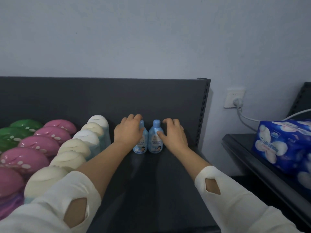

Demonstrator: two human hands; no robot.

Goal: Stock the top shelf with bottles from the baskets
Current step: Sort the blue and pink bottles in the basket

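Note:
Two small light-blue bottles stand upright side by side at the back of the dark top shelf (151, 190). My left hand (128, 131) curls round the left bottle (140, 145) from its left side. My right hand (173, 133) curls round the right bottle (154, 140), thumb on its front and fingers arched over behind it. Both bottles touch the shelf surface. No basket is in view.
Rows of cream-capped bottles (74, 148), pink-capped bottles (40, 145) and green-capped bottles (15, 133) fill the shelf's left part. The shelf's back panel (101, 96) rises behind. A blue tissue pack (284, 145) lies on a neighbouring shelf at right, near a wall socket (234, 98).

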